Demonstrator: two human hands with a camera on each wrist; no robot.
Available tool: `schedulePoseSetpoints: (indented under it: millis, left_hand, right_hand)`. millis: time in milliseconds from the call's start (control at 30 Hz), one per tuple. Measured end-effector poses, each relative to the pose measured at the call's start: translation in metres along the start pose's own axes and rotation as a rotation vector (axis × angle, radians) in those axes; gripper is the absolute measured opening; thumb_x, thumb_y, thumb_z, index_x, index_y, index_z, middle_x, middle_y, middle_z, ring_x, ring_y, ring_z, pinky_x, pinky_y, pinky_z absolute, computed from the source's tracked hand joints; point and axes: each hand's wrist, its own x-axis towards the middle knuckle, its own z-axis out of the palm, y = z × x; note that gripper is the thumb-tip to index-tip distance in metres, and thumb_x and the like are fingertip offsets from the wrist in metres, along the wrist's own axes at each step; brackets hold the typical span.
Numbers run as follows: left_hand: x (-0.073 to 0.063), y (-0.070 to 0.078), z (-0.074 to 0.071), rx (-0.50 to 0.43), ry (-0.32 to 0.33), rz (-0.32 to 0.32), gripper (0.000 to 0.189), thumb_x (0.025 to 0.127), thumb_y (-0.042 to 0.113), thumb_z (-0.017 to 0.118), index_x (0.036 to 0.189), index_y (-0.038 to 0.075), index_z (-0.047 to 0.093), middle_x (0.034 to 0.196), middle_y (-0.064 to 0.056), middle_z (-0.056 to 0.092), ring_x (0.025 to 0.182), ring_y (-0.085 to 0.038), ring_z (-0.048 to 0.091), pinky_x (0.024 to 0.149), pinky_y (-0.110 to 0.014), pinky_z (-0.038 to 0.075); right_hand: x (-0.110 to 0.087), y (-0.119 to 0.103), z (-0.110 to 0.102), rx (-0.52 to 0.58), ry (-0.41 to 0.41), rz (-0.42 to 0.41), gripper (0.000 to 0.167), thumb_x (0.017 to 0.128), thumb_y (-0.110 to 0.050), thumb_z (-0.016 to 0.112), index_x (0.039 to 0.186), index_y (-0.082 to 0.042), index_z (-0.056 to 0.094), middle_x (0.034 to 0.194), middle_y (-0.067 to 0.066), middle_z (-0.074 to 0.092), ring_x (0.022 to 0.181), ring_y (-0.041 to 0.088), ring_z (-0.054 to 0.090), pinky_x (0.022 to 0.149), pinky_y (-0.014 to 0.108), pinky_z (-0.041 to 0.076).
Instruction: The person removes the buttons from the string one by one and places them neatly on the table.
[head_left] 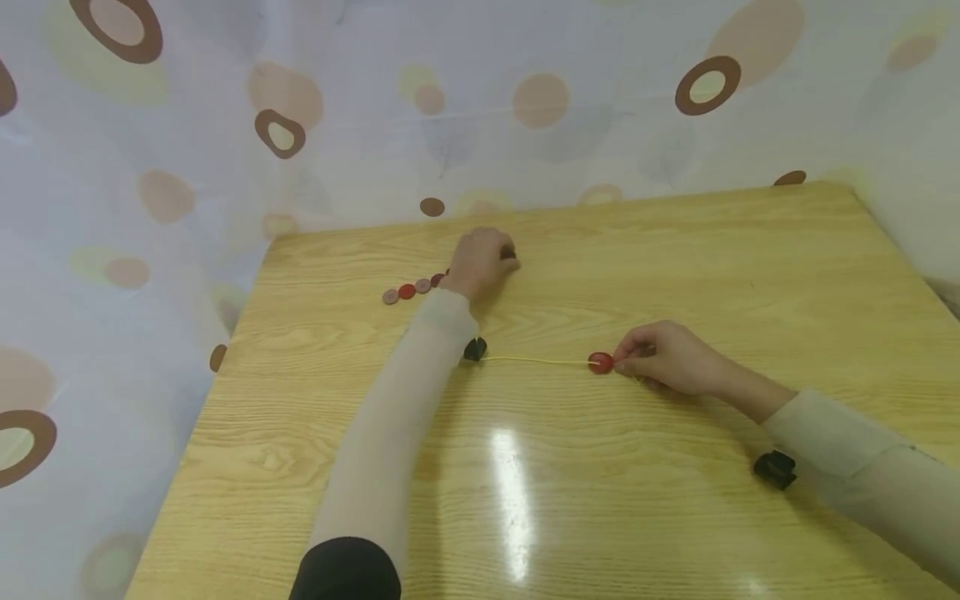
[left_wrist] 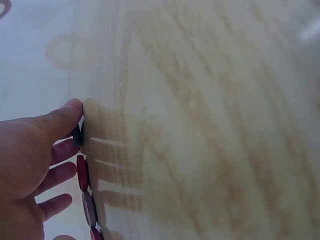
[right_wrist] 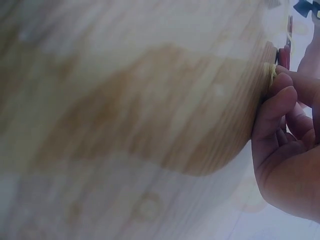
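My left hand is at the far side of the table, beside a row of round buttons. Its thumb and forefinger pinch a dark button at one end of the row; the other fingers spread behind. A bright red button and a pinkish button lie at the row's left end, and the hand hides part of the row. My right hand pinches a yellow string right at the edge of a threaded red button. A short tail of string shows under its fingers. Leftward, the string runs to my left forearm.
The wooden table meets a patterned cloth at its back and left sides. A small black device sits under the left cuff, and another black device under the right sleeve. A bright reflection crosses the tabletop's middle.
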Motion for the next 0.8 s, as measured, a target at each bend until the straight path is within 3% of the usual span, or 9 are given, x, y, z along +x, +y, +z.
schedulePoseSetpoints:
  millis: [100,267,433,600,800]
  left_hand:
    - [0.001,-0.002,-0.001,-0.033,-0.012,-0.015,0.019,0.097,0.032,0.069,0.102,0.015,0.076,0.102,0.001,0.07,0.099,-0.019,0.062,0.092,-0.036,0.049]
    - [0.001,-0.001,-0.002,0.005,-0.039,-0.02,0.024,0.097,0.033,0.069,0.112,0.015,0.074,0.113,-0.002,0.067,0.11,-0.022,0.059,0.099,-0.04,0.045]
    - [-0.01,0.005,-0.005,0.042,-0.012,-0.01,0.031,0.099,0.031,0.067,0.124,0.013,0.07,0.123,-0.006,0.064,0.12,-0.028,0.055,0.104,-0.044,0.042]
    - [-0.034,0.024,-0.009,-0.017,0.056,0.052,0.037,0.101,0.037,0.063,0.125,0.01,0.069,0.124,-0.008,0.063,0.115,-0.026,0.057,0.1,-0.041,0.045]
    - [-0.078,0.066,-0.007,-0.117,0.086,0.15,0.047,0.098,0.046,0.064,0.128,0.01,0.068,0.124,-0.004,0.065,0.112,-0.019,0.061,0.093,-0.032,0.051]
  right_hand:
    - [0.0,-0.001,0.0,-0.008,-0.002,0.002,0.012,0.095,-0.014,0.07,0.1,-0.003,0.071,0.075,0.003,0.064,0.055,0.014,0.054,0.047,0.025,0.046]
    - [-0.001,-0.002,-0.001,-0.005,-0.006,0.006,0.012,0.095,-0.013,0.07,0.101,-0.003,0.071,0.077,0.003,0.064,0.056,0.014,0.054,0.048,0.025,0.046]
    - [0.0,-0.002,0.001,-0.002,-0.011,0.003,0.012,0.095,-0.012,0.069,0.1,-0.002,0.071,0.076,0.004,0.064,0.056,0.014,0.055,0.048,0.025,0.046]
    - [-0.001,-0.002,0.002,-0.002,-0.012,0.003,0.013,0.096,-0.014,0.07,0.101,-0.002,0.071,0.078,0.004,0.064,0.056,0.014,0.054,0.048,0.025,0.045]
    - [-0.001,-0.001,0.001,0.004,-0.009,-0.009,0.015,0.096,-0.016,0.07,0.103,-0.002,0.071,0.079,0.003,0.064,0.056,0.014,0.054,0.047,0.026,0.046]
